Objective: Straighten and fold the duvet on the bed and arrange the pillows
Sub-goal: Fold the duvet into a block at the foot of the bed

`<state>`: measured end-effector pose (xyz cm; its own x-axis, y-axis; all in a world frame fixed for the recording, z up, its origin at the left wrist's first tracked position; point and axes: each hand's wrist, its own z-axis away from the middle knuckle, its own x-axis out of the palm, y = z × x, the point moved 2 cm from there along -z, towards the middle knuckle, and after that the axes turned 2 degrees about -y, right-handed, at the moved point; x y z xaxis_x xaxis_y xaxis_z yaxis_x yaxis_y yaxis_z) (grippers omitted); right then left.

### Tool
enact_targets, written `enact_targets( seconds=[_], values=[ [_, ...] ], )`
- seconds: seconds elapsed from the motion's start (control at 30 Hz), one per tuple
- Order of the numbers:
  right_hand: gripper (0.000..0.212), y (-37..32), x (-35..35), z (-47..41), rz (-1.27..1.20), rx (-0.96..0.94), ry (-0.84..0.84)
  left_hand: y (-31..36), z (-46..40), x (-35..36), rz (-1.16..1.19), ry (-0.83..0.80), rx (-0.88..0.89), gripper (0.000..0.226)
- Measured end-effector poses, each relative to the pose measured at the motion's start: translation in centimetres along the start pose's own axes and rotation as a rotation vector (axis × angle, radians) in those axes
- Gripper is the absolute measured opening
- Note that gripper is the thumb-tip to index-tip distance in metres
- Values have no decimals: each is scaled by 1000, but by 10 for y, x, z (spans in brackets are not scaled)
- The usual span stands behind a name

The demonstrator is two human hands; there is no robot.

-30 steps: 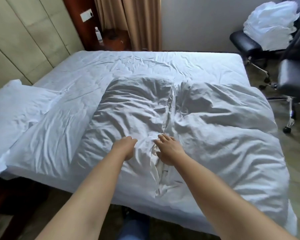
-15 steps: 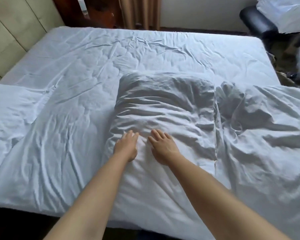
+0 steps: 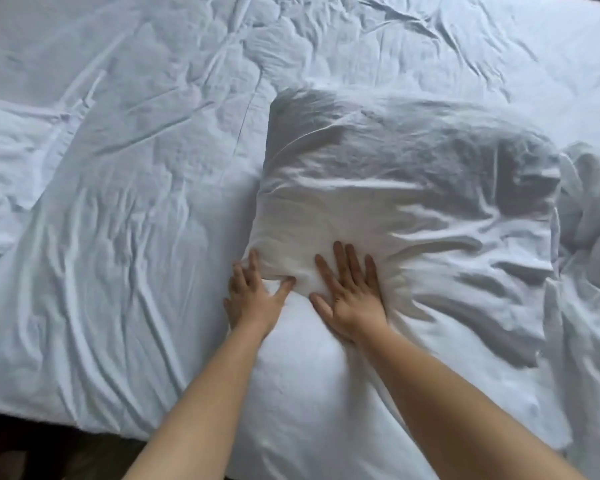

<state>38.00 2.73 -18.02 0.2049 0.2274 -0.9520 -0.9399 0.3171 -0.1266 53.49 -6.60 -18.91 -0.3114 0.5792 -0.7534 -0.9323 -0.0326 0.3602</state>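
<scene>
Both hands are down on the bed, side by side, almost touching. The right hand (image 3: 349, 297) lies flat on the white duvet (image 3: 413, 209), its grip wide, fingers straight and spread, palm pressing into the cloth and holding nothing. Just to its left, the left hand (image 3: 253, 296) sits at the duvet's left edge, fingers stretched forward along that edge, thumb angled out toward the right hand and resting on the fabric; its grip is wide too, nothing pinched that I can see. Ahead of both hands the duvet rises in a thick, rumpled fold, shadowed at its far end, and it spills on rightward into a looser heap (image 3: 593, 209). Left of the left hand stretches the creased white sheet (image 3: 118, 220) covering the bed. Far off to the left, at the frame's edge, lies more bunched white bedding (image 3: 4, 161); what it is I cannot tell.
</scene>
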Motion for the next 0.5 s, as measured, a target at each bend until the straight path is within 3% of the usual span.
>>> enact_targets(
  seconds=[0.13, 0.27, 0.5],
  values=[
    [73, 2, 22, -8, 4, -9, 65, -17, -14, 15, 103, 7, -159, 119],
    [74, 4, 31, -10, 37, -27, 83, -22, -17, 22, 88, 7, -241, 125],
    [76, 10, 9, -3, 0, -8, -50, 8, 10, -7, 96, 134, -198, 60]
  ],
)
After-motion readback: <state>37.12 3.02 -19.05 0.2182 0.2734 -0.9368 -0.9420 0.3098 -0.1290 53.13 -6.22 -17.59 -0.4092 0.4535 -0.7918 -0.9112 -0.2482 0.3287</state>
